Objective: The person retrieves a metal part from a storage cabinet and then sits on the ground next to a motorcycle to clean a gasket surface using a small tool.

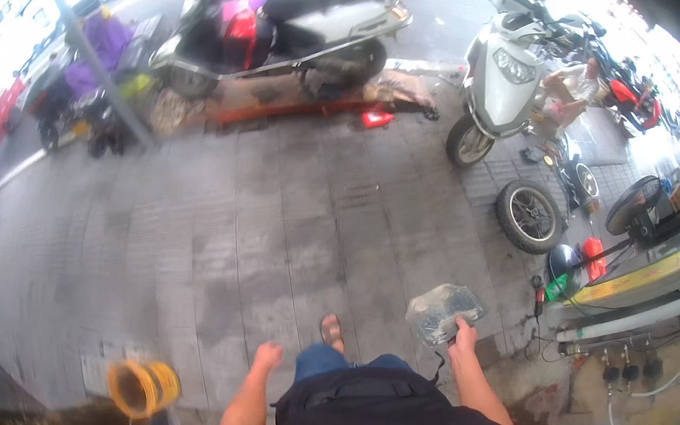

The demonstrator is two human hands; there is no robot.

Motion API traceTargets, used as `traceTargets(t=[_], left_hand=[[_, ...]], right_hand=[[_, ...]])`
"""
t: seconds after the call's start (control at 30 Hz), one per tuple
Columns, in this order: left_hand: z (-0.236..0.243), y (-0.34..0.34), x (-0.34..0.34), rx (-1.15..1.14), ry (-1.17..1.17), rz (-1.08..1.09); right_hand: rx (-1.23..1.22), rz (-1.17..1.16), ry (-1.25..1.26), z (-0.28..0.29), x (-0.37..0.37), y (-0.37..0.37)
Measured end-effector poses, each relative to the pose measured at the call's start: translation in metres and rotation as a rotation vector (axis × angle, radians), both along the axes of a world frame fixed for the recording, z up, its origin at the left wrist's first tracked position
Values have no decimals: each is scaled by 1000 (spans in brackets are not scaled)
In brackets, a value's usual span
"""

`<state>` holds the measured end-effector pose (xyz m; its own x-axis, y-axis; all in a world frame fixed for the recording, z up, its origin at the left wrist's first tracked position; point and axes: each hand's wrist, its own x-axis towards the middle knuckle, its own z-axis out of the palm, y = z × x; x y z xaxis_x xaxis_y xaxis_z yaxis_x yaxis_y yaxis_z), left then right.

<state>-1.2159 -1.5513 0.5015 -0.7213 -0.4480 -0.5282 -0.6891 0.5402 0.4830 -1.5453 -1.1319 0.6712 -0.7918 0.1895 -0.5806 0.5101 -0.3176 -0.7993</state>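
My right hand [464, 336] grips the near edge of a clear, dusty plastic part [443, 311], flat and roughly trapezoid, held out in front of my hip. My left hand [268, 353] hangs at my side with the fingers curled loosely and nothing in it. One sandalled foot [331, 329] steps forward on the grey paved ground [271, 223] between the two hands.
A loose wheel [529, 216] stands to the right by a white scooter [497, 83]. Another scooter [286, 27] sits on a low lift ahead. A yellow bucket [143, 387] is at lower left. Shelving with tools [658, 279] runs along the right. A person [572, 90] crouches behind the white scooter.
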Motion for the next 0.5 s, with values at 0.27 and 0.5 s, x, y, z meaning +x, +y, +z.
traceTargets(t=[0.27,0.5], left_hand=[[247,-108,-400,350,627,251],[149,-147,-470,359,449,127]], right_hand=[[-80,20,-16,9,-134,-89],[-70,-44,-213,-39,-278,-151]])
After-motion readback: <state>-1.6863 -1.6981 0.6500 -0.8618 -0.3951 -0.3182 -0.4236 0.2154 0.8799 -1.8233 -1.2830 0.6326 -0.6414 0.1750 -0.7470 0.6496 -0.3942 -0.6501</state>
